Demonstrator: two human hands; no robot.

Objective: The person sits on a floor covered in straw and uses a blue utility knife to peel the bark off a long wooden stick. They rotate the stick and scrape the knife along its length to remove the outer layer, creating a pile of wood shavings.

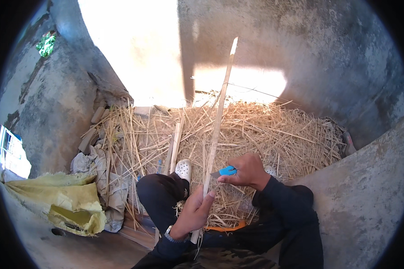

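Observation:
My left hand [195, 211] is closed round the lower part of a long, pale strip of split wood or bamboo [219, 114]. The strip slants upward and away from me, its lower end poking out below the hand. In my right hand [250, 171] is a knife with a bright blue handle [228, 171], held in a closed fist. The knife's short, dark blade [215, 174] points left and meets the strip's right edge a little above my left hand. A thin shaving or fibre sticks out to the right from the strip's upper part.
A broad heap of straw-like shavings [274, 134] covers the floor before me, around my white clogs [183, 169]. More strips [177, 141] stand at its left. A yellow torn sack [72, 197] and pale crumpled cloth [116, 197] lie left. Concrete walls [300, 45] enclose the spot.

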